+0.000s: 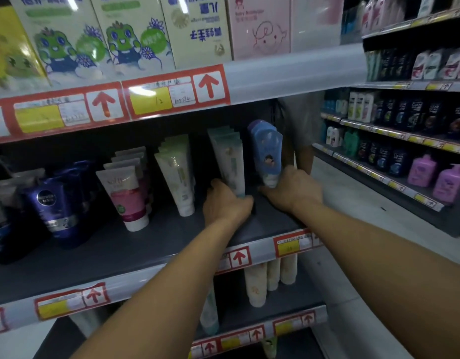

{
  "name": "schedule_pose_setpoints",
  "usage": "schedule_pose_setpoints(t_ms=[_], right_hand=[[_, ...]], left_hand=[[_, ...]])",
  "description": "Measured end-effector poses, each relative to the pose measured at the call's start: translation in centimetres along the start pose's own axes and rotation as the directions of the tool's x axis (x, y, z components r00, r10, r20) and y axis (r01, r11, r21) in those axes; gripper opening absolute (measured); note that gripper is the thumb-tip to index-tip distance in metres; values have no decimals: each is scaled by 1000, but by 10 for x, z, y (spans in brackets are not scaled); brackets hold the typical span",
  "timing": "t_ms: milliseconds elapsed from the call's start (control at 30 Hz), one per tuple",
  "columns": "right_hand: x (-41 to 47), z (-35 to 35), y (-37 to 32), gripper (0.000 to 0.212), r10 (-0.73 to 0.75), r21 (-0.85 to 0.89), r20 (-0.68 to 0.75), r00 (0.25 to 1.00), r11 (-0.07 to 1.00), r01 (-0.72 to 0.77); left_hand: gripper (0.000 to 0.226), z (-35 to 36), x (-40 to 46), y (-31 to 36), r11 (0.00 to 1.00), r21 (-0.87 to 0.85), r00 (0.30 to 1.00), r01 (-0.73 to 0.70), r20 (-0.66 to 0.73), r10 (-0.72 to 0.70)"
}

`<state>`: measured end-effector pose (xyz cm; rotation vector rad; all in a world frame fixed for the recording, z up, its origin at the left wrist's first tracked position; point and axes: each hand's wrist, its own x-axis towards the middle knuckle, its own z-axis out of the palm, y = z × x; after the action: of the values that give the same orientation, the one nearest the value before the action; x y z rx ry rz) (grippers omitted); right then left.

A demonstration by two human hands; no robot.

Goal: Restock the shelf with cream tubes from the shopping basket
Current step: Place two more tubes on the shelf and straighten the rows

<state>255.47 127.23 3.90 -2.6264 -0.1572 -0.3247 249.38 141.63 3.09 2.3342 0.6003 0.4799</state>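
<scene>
Both hands are on tube bases at the right end of the middle shelf [135,244]. Left hand [225,203] wraps the cap end of the front white-green tube [230,161]; right hand [292,189] curls round the base of the front blue tube [266,156]. Fingertips are hidden behind the tubes, so how tight either grip is can't be told.

Looks like facing/straightening the two rows, not placing new stock. Basket isn't in view.

To do it well:
- keep the hold low at the caps and slide, don't lift; the rows behind lean on the front tube and would likely topple
- seat each cap flat on the shelf, then let go one hand at a time
- leave a gap between the two rows so they don't push each other over

Orientation: both tubes stand cap-down, crimped end up, long axis near vertical, tops tilted left and back. Printed faces point out toward the aisle. Blue row sits at the shelf's right edge, white-green row just beside it to the left.
</scene>
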Motion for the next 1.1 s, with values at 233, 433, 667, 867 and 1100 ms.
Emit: schedule_pose_setpoints(t_ms=[233, 433, 667, 867, 1100], right_hand=[[1, 3, 4, 61, -15, -5, -30, 999, 1000, 15], [-4, 2, 3, 55, -5, 7, -34, 999, 1000, 5], [-3, 3, 5, 47, -28, -5, -33, 999, 1000, 28], [-4, 4, 5, 49, -14, 14, -63, 998, 1000, 15], [-4, 3, 6, 49, -18, -24, -63, 998, 1000, 16]], left_hand=[[54, -2, 1, -4, 997, -79, 999, -6, -38, 3], [62, -3, -5, -4, 993, -121, 998, 10, -54, -16], [58, -3, -6, -3, 992, -124, 999, 14, -47, -20], [61, -3, -5, -4, 993, -115, 999, 11, -52, -17], [60, -2, -4, -5, 994, -112, 998, 3, -56, -9]])
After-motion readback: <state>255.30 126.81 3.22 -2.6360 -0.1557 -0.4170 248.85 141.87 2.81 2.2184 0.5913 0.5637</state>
